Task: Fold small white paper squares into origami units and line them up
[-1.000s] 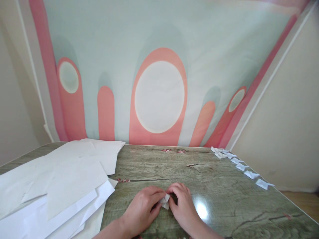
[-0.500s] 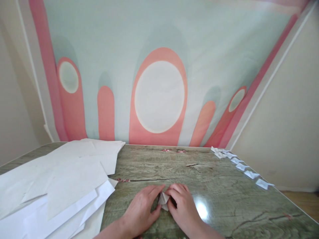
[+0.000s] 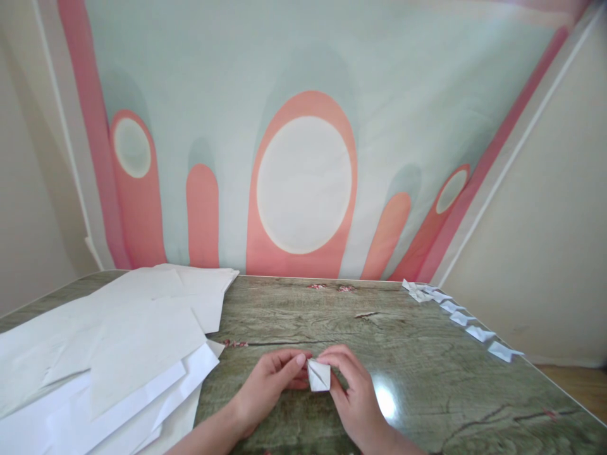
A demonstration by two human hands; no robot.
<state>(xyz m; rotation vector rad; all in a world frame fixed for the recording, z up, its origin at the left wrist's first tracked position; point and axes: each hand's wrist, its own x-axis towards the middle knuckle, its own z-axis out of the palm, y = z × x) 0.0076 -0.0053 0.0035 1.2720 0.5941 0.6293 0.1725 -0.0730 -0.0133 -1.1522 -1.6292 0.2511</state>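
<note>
Near the front of the table, a small folded piece of white paper [image 3: 319,375] is pinched between my two hands. It looks roughly square, with a diagonal crease or slit across the side facing me. My left hand [image 3: 270,387] grips its left edge with thumb and fingertips. On the other side, my right hand [image 3: 353,395] has the index finger at the top edge and the thumb along the right edge. The fingertips behind the paper are hidden.
Loose white sheets [image 3: 142,341] overlap across the left side of the wood-patterned table [image 3: 284,316]. Along the right edge runs a row of several small folded paper pieces [image 3: 480,333]. Behind the table stands a wall with a green and coral mural [image 3: 303,183].
The folded paper has turned so a flat, creased square side now faces me. Both hands have shifted their grip to its left and right edges.
</note>
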